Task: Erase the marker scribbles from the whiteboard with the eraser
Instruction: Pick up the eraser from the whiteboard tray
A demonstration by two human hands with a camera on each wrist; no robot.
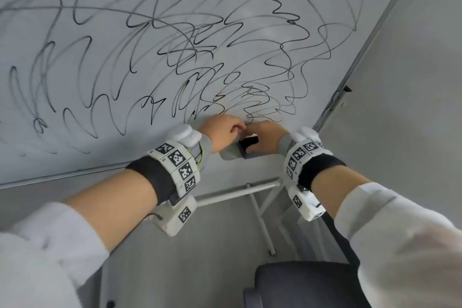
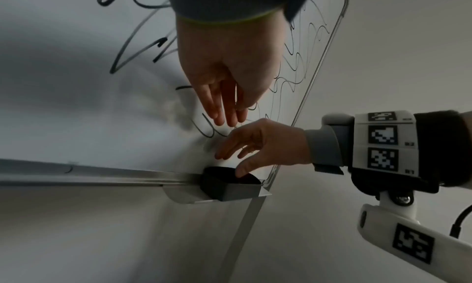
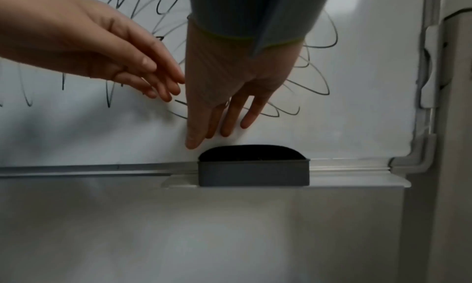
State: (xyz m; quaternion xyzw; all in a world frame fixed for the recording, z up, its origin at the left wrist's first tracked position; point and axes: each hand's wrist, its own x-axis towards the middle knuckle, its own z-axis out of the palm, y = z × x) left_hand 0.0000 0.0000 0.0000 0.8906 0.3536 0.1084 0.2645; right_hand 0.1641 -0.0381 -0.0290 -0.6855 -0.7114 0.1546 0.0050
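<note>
Right hand (image 3: 230,81): fingers straight, spread, pointing down just above eraser (image 3: 253,170) | left hand (image 3: 107,51): relaxed, extended beside it, empty | eraser: on whiteboard (image 1: 105,62) ledge, under scribbles (image 1: 190,40)

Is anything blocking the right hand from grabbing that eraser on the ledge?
Nothing visible. The right hand hovers just above the eraser, which sits exposed on the tray. The left hand is off to the side, above it.
</note>
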